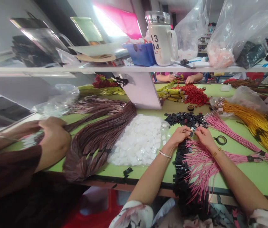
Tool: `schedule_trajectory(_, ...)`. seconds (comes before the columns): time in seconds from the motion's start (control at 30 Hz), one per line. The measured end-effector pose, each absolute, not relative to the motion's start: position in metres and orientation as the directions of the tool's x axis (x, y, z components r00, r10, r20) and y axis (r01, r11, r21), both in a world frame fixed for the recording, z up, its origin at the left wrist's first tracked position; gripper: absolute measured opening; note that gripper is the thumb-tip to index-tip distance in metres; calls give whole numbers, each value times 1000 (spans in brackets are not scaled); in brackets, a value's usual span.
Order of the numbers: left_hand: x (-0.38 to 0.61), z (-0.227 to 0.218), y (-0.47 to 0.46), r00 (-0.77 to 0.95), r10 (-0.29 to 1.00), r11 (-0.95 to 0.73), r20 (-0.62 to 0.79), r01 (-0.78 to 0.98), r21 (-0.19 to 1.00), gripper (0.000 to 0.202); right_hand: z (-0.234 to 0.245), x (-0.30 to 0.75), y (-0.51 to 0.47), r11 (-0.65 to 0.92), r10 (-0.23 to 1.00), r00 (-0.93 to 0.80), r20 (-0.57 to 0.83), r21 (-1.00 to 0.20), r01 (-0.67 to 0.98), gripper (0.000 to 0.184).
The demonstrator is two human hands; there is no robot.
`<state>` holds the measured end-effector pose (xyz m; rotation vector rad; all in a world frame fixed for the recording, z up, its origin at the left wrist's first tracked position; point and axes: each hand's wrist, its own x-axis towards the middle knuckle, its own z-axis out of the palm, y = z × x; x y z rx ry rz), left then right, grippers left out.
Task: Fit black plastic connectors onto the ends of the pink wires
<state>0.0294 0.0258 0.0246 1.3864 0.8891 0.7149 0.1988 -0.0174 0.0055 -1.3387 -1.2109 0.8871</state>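
My left hand (181, 134) pinches a small black connector piece (192, 133) between thumb and fingertips. Close beside it, my right hand (204, 136) is closed on the end of a pink wire, its fingertips almost meeting the left ones. Below both hands fans out a bundle of pink wires (201, 161), many with loose ends over the table edge. Black pieces (179, 164) form a strip along that bundle's left side. Just beyond my fingers is a pile of loose black connector pieces (183, 118). A second pink bundle (233, 131) runs off to the right.
A bag of white pieces (138, 139) and brown wires (96, 142) lie left. A co-worker's arm (55, 142) reaches in there. Black tape (221, 140) and yellow wires (257, 120) lie right. A shelf (115, 69) with a mug (162, 39) spans above; another person works opposite, near red pieces (193, 94).
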Motion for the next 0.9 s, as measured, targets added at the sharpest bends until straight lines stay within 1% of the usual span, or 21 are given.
schedule_trajectory(0.03, 26, 28, 26, 548, 831, 18, -99, 152, 988, 11, 8, 199, -17, 81, 962, 251, 104, -992, 99, 23)
schedule_trajectory(0.1, 20, 37, 26, 622, 779, -159, -80, 319, 934, 10, 13, 200, -15, 42, 944, 329, 1, -992, -119, 25)
schedule_trajectory(0.17, 20, 44, 25, 639, 767, -338, -63, 486, 806, 9, 17, 199, -14, 2, 942, 319, -105, -948, -318, 27)
schedule_trajectory(0.23, 29, 47, 25, 595, 802, -433, -39, 626, 649, 16, 19, 196, -15, -13, 959, 251, -129, -908, -419, 26)
schedule_trajectory(0.3, 42, 46, 26, 541, 841, -461, 6, 710, 533, 18, 20, 192, -18, -4, 977, 187, -104, -883, -469, 26)
schedule_trajectory(0.33, 50, 43, 28, 537, 843, -475, 25, 722, 503, 14, 19, 190, -19, 2, 982, 165, -89, -875, -484, 26)
schedule_trajectory(0.4, 65, 36, 33, 576, 816, -526, 56, 697, 488, 11, 18, 187, -22, 14, 986, 151, -67, -877, -480, 27)
schedule_trajectory(0.47, 76, 28, 39, 614, 788, -554, 55, 667, 498, 12, 17, 186, -23, 16, 985, 161, -59, -903, -430, 27)
schedule_trajectory(0.57, 82, 16, 46, 598, 801, -520, 24, 675, 523, 5, 16, 189, -24, 22, 984, 172, -40, -940, -340, 30)
schedule_trajectory(0.63, 82, 10, 49, 575, 817, -494, 25, 678, 544, 9, 16, 191, -23, 18, 985, 171, -38, -948, -316, 33)
schedule_trajectory(0.7, 79, 7, 51, 567, 823, -489, 37, 674, 553, 10, 14, 194, -21, -12, 984, 163, -66, -950, -312, 36)
schedule_trajectory(0.8, 76, 3, 51, 561, 827, -491, 38, 689, 532, 12, 11, 196, -19, -60, 981, 160, -113, -951, -303, 41)
schedule_trajectory(0.9, 74, 3, 50, 552, 833, -490, 31, 712, 503, 21, 9, 196, -18, -58, 979, 169, -112, -953, -296, 40)
